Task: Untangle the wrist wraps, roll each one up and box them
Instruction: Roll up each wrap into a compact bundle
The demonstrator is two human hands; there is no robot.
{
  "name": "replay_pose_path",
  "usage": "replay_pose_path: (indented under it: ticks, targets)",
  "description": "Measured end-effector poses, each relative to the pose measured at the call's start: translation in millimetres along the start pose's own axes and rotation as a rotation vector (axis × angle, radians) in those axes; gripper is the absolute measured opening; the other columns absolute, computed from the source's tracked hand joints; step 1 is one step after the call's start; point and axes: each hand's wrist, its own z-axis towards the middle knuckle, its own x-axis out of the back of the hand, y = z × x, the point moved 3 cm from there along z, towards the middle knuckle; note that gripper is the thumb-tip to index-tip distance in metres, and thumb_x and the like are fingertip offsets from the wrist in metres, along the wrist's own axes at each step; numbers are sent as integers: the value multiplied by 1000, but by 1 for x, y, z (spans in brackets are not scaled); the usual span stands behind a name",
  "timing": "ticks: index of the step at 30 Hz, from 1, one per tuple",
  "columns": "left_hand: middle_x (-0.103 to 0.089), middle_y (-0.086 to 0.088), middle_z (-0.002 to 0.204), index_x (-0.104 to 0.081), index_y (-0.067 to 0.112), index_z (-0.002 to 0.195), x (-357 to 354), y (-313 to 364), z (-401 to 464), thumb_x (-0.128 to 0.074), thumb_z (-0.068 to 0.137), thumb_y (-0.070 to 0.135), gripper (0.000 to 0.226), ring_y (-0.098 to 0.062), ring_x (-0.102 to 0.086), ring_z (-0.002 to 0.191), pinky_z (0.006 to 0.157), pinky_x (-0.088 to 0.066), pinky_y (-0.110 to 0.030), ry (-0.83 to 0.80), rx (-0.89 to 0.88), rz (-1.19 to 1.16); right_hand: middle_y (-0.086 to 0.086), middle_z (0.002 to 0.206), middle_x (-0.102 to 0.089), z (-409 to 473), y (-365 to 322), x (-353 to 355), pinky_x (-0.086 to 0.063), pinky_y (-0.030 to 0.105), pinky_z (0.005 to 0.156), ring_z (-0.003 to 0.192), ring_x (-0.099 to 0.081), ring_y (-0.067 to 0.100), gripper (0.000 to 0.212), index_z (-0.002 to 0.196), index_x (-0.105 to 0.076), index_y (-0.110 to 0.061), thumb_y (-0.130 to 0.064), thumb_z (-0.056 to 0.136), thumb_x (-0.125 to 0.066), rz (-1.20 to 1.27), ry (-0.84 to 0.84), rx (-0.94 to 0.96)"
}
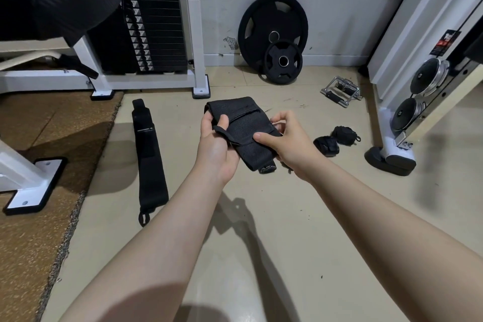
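My left hand (217, 138) grips the folded wrist wrap (245, 131) above the floor (261, 230), thumb clamped on its near face by the thumb loop (222, 132). My right hand (287, 138) pinches the opposite edge. Judgement: roll tight from one end, keep edges square, tension constant. Two rolled wraps (337, 140) sit on the floor to the right; a flat wrap (149, 154) lies beside the mat edge (99, 154). No box visible.
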Motion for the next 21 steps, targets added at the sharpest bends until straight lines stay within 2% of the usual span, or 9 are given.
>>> replay_pose_path:
  ticks: [3, 4, 6, 8, 12, 14, 16, 18, 21]
  targets:
    - [-55, -16, 133, -42, 21, 137, 0, 2, 0, -36, 104, 13, 35, -37, -58, 116, 91, -51, -53, 0, 9, 11, -3, 97, -53, 4, -6, -4, -35, 16, 38, 49, -50, -3, 26, 95, -45, -25, -12, 87, -66, -155, 11, 142]
    - [-55, -16, 133, -42, 21, 138, 0, 3, 0, -36, 104, 13, 36, -37, -58, 117, 93, -49, -53, 10, 9, 14, -2, 100, -53, 5, -8, -6, -41, 21, 50, 65, -53, 3, 24, 85, -50, -28, -12, 85, -67, -244, 1, 209]
    - [-55, -16, 133, -42, 21, 138, 2, 5, 1, -37, 104, 13, 36, -36, -59, 115, 93, -50, -52, 32, 16, 11, -3, 108, -48, 8, -11, -9, -38, 17, 76, 96, -48, 6, 22, 75, -56, -28, -12, 82, -70, -403, -42, 274]
    - [-56, -17, 130, -44, 21, 137, 5, 7, 3, -38, 103, 13, 35, -37, -59, 114, 90, -51, -51, 50, 26, -5, -4, 123, -38, 9, -13, -8, -38, 5, 74, 112, -41, 3, 12, 83, -64, -20, -17, 79, -75, -464, -140, 243]
    - [-56, -16, 129, -45, 23, 136, 10, 9, 6, -38, 103, 13, 35, -38, -58, 114, 88, -50, -54, 90, 53, -17, 1, 156, -9, 6, -17, -5, -39, 8, 73, 132, -33, 5, 42, 109, -65, -19, -22, 71, -83, -595, -332, 196]
    - [-56, -16, 131, -45, 24, 137, 13, 9, 9, -39, 103, 14, 35, -37, -60, 111, 85, -52, -52, 110, 68, -33, 1, 158, 1, 4, -21, -6, -39, 7, 67, 128, -39, 9, 49, 117, -61, -19, -19, 73, -81, -689, -386, 229]
    - [-56, -17, 131, -45, 22, 137, 13, 10, 10, -38, 103, 14, 35, -35, -62, 104, 81, -53, -51, 123, 77, -33, -5, 157, 5, 3, -24, -8, -49, 15, 56, 100, -51, 14, 48, 121, -57, -18, -14, 77, -77, -781, -412, 295]
    - [-58, -16, 128, -45, 22, 136, 13, 11, 11, -38, 103, 14, 34, -33, -63, 96, 79, -53, -49, 140, 76, -37, -11, 157, 0, 4, -24, -12, -56, 38, 66, 92, -54, 22, 42, 121, -57, -17, -15, 81, -72, -923, -409, 408]
    - [-61, -12, 121, -47, 23, 134, 12, 15, 12, -39, 103, 15, 33, -30, -65, 95, 79, -55, -49, 139, 60, 23, -3, 145, -38, 7, -24, -11, -48, 38, 86, 104, -57, 23, 31, 115, -65, -14, -26, 86, -68, -1022, -358, 533]
